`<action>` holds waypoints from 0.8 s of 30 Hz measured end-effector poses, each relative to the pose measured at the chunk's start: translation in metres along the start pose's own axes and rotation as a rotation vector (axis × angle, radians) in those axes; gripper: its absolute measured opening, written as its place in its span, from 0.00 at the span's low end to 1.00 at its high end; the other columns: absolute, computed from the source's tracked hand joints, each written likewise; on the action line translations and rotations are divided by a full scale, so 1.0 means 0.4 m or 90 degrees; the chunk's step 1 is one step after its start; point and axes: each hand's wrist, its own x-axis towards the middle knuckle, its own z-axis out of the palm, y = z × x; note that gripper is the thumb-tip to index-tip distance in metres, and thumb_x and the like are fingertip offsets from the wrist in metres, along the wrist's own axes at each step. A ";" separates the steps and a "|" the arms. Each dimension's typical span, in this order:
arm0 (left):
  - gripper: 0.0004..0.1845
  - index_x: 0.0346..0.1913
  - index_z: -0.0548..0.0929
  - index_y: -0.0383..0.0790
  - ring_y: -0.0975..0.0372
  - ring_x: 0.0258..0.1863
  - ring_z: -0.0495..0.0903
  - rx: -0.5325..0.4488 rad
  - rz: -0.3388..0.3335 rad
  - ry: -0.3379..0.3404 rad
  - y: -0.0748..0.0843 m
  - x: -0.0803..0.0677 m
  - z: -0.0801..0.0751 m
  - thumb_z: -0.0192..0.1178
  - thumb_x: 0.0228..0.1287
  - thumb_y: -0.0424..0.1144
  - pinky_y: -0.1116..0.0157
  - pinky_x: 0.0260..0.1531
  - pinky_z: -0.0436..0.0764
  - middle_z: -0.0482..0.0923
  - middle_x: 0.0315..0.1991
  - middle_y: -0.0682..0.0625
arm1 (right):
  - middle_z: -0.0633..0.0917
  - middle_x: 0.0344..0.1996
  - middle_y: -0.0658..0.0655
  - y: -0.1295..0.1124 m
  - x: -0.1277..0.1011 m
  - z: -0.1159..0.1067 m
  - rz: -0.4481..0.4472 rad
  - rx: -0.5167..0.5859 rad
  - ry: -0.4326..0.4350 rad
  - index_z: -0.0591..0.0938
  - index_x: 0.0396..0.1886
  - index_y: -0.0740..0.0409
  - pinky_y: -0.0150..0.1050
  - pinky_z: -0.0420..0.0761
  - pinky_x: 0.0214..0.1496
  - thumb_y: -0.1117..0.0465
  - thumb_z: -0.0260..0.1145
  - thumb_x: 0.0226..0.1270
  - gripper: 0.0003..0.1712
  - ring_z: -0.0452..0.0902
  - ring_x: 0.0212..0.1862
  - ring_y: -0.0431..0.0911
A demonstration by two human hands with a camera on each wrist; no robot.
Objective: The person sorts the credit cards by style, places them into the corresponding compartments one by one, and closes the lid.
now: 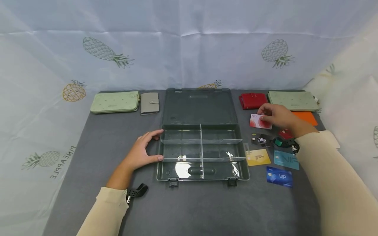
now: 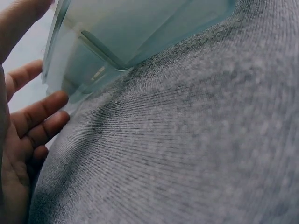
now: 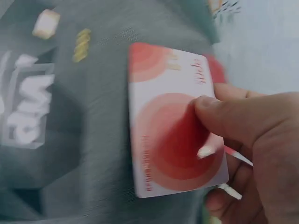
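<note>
Around the dark grey worktop (image 1: 189,209) hangs pale cloth (image 1: 189,59) printed with green and orange pineapples. One compartment box (image 1: 181,150) sits mid-worktop, its lid (image 1: 200,106) laid back and its dividers making six compartments; two latches (image 1: 232,182) line its near edge. The left hand (image 1: 140,152) spreads thumb and fingers against the box's left side, holding nothing. Well apart, right of the lid, the right hand (image 1: 276,114) pinches one red-and-white card (image 1: 256,122) between thumb and fingers. Five other cards lie near it: a black card (image 1: 261,140), gold card (image 1: 258,157), teal card (image 1: 286,160), blue card (image 1: 279,177), and a red card (image 1: 284,133) partly hidden by the wrist. Four wallets stand along the back: two pale green wallets (image 1: 115,102), one grey wallet (image 1: 149,103) and one red wallet (image 1: 253,100). One flat orange item (image 1: 308,117) shows behind the right forearm.
</note>
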 end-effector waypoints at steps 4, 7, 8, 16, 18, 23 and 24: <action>0.55 0.77 0.74 0.50 0.53 0.58 0.78 -0.009 0.012 0.007 -0.001 0.001 0.001 0.73 0.52 0.77 0.46 0.62 0.63 0.82 0.57 0.49 | 0.84 0.46 0.61 -0.046 0.009 -0.041 -0.034 0.020 -0.006 0.80 0.55 0.63 0.36 0.80 0.46 0.64 0.65 0.82 0.09 0.76 0.49 0.55; 0.55 0.77 0.74 0.50 0.52 0.59 0.77 -0.009 0.017 0.006 -0.003 0.000 -0.001 0.71 0.52 0.78 0.45 0.62 0.62 0.81 0.58 0.48 | 0.83 0.47 0.61 -0.098 0.020 -0.057 -0.057 0.056 -0.008 0.80 0.55 0.63 0.33 0.79 0.43 0.64 0.64 0.82 0.09 0.76 0.48 0.53; 0.55 0.77 0.74 0.50 0.52 0.59 0.77 -0.008 0.018 0.005 -0.004 -0.001 -0.002 0.71 0.53 0.79 0.45 0.62 0.62 0.81 0.58 0.48 | 0.83 0.47 0.60 -0.119 0.023 -0.058 -0.064 0.063 -0.008 0.80 0.55 0.63 0.34 0.79 0.43 0.64 0.64 0.82 0.09 0.76 0.48 0.52; 0.51 0.77 0.75 0.50 0.54 0.59 0.77 -0.001 0.014 -0.003 -0.007 -0.004 -0.005 0.79 0.52 0.66 0.46 0.62 0.63 0.81 0.60 0.48 | 0.85 0.45 0.61 -0.312 0.066 0.005 -0.147 0.189 -0.088 0.82 0.52 0.63 0.41 0.82 0.44 0.67 0.63 0.81 0.06 0.80 0.45 0.53; 0.51 0.77 0.74 0.50 0.54 0.60 0.77 -0.003 0.011 -0.005 -0.007 -0.006 -0.006 0.79 0.52 0.66 0.46 0.63 0.63 0.81 0.61 0.48 | 0.86 0.45 0.61 -0.357 0.083 0.036 -0.170 0.216 -0.107 0.82 0.51 0.63 0.42 0.83 0.45 0.67 0.64 0.80 0.06 0.81 0.45 0.53; 0.52 0.78 0.74 0.51 0.54 0.60 0.77 -0.003 0.008 -0.009 -0.007 -0.008 -0.005 0.77 0.52 0.70 0.45 0.62 0.64 0.81 0.61 0.49 | 0.86 0.42 0.59 -0.455 0.115 0.122 -0.208 0.248 -0.131 0.83 0.50 0.62 0.41 0.83 0.46 0.67 0.66 0.79 0.05 0.82 0.44 0.52; 0.52 0.78 0.74 0.52 0.54 0.60 0.77 -0.003 0.008 -0.007 -0.007 -0.007 -0.004 0.77 0.52 0.70 0.45 0.62 0.64 0.81 0.61 0.49 | 0.86 0.41 0.59 -0.473 0.120 0.138 -0.213 0.252 -0.135 0.83 0.49 0.62 0.41 0.83 0.45 0.67 0.66 0.79 0.05 0.82 0.43 0.52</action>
